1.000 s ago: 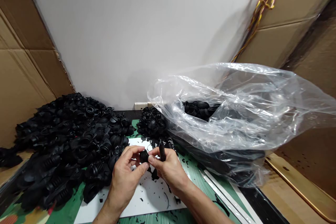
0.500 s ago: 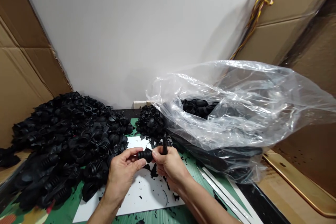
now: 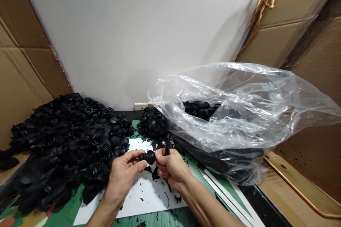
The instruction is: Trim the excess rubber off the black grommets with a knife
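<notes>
Over a white sheet, a small black ribbed rubber bellows is pinched between the thumb and fingers of my left hand. My right hand is closed around a dark slim-handled tool, whose upper end stands up past the thumb; its lower end is mostly hidden. That hand's thumb and fingertips also meet the bellows at its right end. Black rubber scraps lie on the sheet below both hands.
At left spreads a large heap of black rubber bellows. Black scraps are piled at the back. A clear plastic bag with black parts stands at right. White strips and a gold phone lie right; cardboard walls the left.
The bellows has turned slightly in my fingers. Both hands keep nearly the same position and grip.
</notes>
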Available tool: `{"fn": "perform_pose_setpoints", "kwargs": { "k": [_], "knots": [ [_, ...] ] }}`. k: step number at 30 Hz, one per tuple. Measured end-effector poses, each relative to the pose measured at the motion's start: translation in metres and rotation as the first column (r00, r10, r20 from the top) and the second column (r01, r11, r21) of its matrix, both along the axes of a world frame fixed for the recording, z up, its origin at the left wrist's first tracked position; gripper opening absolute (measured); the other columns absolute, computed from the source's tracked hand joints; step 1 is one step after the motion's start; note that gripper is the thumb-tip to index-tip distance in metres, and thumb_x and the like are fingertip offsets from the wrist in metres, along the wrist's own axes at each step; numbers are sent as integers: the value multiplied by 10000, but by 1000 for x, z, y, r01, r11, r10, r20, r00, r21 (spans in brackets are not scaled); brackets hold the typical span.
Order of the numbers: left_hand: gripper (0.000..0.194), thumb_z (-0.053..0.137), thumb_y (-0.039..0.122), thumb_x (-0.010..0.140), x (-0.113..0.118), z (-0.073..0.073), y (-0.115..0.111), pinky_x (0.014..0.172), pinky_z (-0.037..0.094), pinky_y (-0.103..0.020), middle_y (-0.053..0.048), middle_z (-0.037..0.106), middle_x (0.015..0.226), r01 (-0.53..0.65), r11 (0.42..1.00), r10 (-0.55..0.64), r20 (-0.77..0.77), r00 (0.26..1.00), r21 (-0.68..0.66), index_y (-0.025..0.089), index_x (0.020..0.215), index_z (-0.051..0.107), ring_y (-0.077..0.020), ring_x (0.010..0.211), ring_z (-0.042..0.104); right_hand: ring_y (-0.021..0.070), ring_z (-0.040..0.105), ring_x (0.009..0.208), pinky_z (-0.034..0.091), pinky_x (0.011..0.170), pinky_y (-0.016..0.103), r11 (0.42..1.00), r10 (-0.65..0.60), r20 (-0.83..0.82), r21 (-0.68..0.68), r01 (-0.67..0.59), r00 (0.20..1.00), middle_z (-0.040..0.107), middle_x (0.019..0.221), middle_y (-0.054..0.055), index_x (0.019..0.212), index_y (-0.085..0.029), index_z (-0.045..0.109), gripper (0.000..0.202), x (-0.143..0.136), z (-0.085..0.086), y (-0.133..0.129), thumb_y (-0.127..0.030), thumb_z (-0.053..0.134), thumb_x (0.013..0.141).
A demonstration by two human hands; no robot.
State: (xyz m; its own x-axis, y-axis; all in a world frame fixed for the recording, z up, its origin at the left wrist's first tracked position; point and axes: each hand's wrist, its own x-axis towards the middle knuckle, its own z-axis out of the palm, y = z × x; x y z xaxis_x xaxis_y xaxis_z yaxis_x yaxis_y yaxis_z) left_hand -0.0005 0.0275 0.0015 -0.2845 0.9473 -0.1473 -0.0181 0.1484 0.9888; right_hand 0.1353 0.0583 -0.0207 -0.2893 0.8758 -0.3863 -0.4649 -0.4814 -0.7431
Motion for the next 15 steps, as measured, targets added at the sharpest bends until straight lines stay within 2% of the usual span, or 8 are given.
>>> {"fn": "perform_pose_setpoints", "kwargs": {
  "k": [10, 15],
  "knots": [
    [350, 779, 240, 446, 0, 2, 0, 525, 468, -234, 19, 643, 497, 20, 1000, -19, 48, 999, -19, 137, 779, 751, -114, 486, 539, -10, 215, 303, 110, 366, 187, 1000, 16, -22, 5, -16, 1000, 459, 361, -61, 505, -169, 452, 412, 0, 2, 1, -306, 826, 395],
    [350, 791, 234, 435, 1, 2, -1, 519, 469, -227, 22, 644, 488, 37, 999, -35, 82, 996, -20, 142, 770, 754, -114, 488, 546, -10, 212, 304, 116, 363, 185, 1000, 22, -29, 9, -22, 999, 445, 352, -70, 510, -171, 453, 419, 0, 0, 1, -316, 829, 394]
  ]
}}
